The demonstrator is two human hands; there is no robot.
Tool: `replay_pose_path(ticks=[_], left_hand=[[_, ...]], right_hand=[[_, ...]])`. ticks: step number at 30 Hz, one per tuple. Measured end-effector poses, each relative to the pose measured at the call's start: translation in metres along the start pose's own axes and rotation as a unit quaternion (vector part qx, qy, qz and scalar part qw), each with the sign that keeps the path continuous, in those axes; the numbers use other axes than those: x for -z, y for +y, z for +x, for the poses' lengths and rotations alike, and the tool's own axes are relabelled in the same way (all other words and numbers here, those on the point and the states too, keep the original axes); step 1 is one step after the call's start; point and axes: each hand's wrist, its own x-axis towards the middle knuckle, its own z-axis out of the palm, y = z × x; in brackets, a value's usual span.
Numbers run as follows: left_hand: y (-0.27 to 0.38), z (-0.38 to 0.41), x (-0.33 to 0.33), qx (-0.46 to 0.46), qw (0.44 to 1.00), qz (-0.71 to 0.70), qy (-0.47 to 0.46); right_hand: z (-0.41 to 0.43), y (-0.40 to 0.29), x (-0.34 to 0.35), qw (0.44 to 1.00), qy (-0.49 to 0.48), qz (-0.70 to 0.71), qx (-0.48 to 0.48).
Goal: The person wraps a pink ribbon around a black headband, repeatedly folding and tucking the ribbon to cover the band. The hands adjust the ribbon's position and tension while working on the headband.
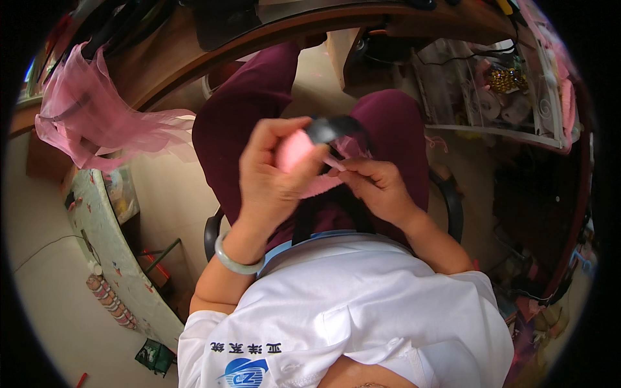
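Note:
My left hand (271, 169), with a pale bangle on its wrist, is closed around a rounded pink object (293, 151), blurred and partly covered by my fingers. A dark curved band (335, 128) is at its far side, also blurred; whether the two are joined I cannot tell. My right hand (376, 182) pinches a thin pink strip (334, 162) between thumb and fingers, close to the left thumb. Sheer pink material (350, 146) shows just beyond the right fingertips. Below the hands, a fuzzy pink piece (321, 186) lies over my lap.
Sheer pink fabric (97, 111) hangs off the wooden table (167, 82) at the left. A white rack (490, 128) with bags and gold beads (507, 80) stands at the right. Chair armrests (449, 203) flank me. A patterned board (116, 257) is at the lower left.

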Motion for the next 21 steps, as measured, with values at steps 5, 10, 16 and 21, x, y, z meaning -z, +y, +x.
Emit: replay_pose_path(ticks=[5,10,16,21], left_hand=[[0.017,0.01,0.028,0.066,0.94,-0.328,-0.072],[0.02,0.006,0.016,0.034,0.966,-0.087,-0.241],[0.027,0.003,0.015,0.225,0.93,-0.127,-0.262],[0.013,0.008,0.013,0.21,0.932,-0.066,-0.287]], right_hand=[[0.001,0.038,0.035,0.998,0.05,0.003,0.045],[0.058,0.039,0.056,0.987,0.155,0.015,0.038],[0.054,-0.078,0.073,0.935,0.233,-0.107,0.244],[0.002,-0.1,0.076,0.876,0.096,-0.238,0.409]])
